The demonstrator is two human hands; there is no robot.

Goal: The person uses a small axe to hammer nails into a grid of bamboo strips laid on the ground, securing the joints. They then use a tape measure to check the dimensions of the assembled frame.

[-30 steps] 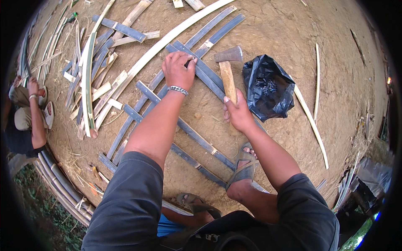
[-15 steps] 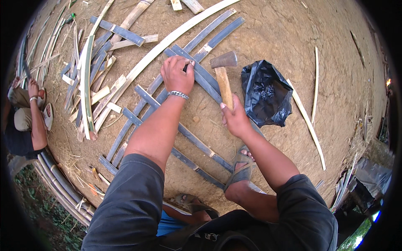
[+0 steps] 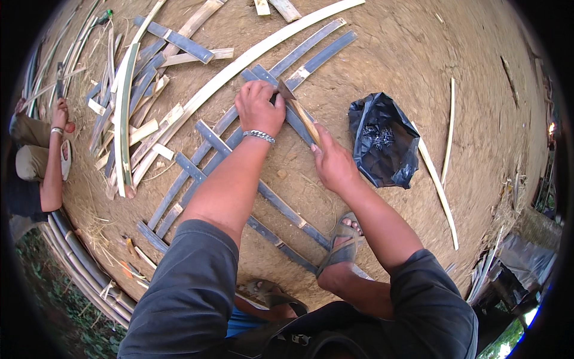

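1. At the far left edge, another person (image 3: 42, 161) is seen crouched on the dirt, one hand raised near the head; a loose pile of split bamboo strips (image 3: 128, 107) lies just beside them, and round poles (image 3: 78, 263) are stacked along the lower left rim.
2. A lattice of grey bamboo slats (image 3: 209, 140) is laid flat on the bare earth, long slats crossed by shorter ones, with one long pale strip (image 3: 239, 66) running diagonally over its upper part.
3. The left hand (image 3: 260, 107) is pressed down on a crossing of the slats near the top of the lattice, fingers curled and pinched at the joint; whether a nail is held there cannot be told, since the spot is covered.
4. The hammer (image 3: 299, 110) is gripped at the lower end of its wooden handle by the right hand (image 3: 332, 161), fingers clenched round it, and its metal head is brought down right beside the left fingertips.
5. The step in hand is judged to be the fastening of one crossing slat to another. A short, controlled blow is called for next, with the left fingers kept clear of the head and the slats held from shifting.
6. To the right, an open black plastic bag (image 3: 382, 140) of small metal pieces, probably nails, lies near the right hand, with thin pale strips (image 3: 436, 185) beyond it.
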